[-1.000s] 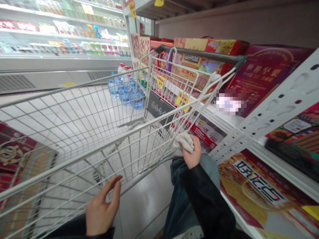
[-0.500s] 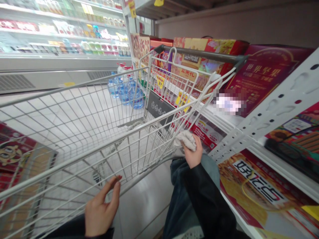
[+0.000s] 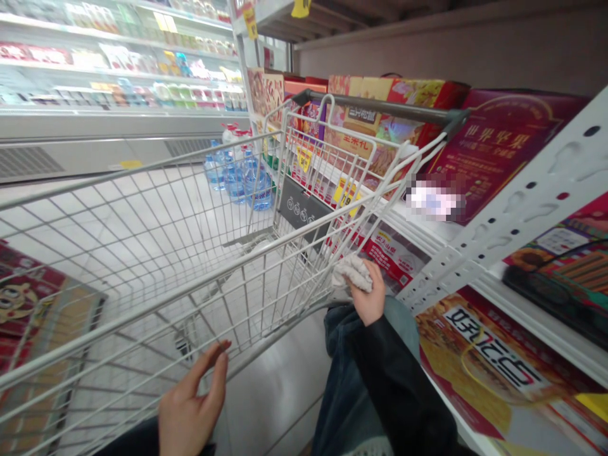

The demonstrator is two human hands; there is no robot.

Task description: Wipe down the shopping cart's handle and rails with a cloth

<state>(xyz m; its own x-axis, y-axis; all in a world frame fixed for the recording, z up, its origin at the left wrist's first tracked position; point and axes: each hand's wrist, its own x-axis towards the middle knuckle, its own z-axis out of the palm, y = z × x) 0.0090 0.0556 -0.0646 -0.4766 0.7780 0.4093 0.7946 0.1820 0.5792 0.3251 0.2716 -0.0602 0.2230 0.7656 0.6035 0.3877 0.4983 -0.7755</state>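
Head view: the right hand point(image 3: 368, 294) is clenching a crumpled cloth point(image 3: 352, 273) against the rim of a wire shopping cart point(image 3: 190, 285), while the left hand point(image 3: 192, 405) is staying open just beside it, gripping nothing.

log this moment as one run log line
left hand: open beside shopping cart | right hand: gripping grey cloth | shelf: gift boxes

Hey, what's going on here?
A person is at a shopping cart beside store shelves. Their right hand holds a gray cloth at the cart's rim, and their open left hand is near the cart's side. Colorful boxes stand on the shelves.
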